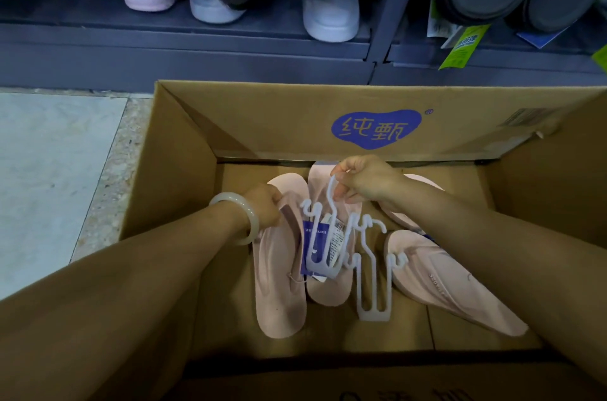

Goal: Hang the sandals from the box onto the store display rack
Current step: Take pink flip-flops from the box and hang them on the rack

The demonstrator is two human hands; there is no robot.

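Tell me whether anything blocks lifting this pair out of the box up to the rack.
Nothing visible does. The right hand pinches the hanger's hook, the left hand grips a pink sandal, and the box is open above them.

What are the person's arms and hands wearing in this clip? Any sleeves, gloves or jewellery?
Both forearms are bare as far as the view shows: no sleeves and no gloves. The left hand has a smooth, pale, milky-white bangle round the wrist, plain and without markings. The right hand and its wrist carry nothing visible: no watch or bracelet. I can't make out any rings on either hand.
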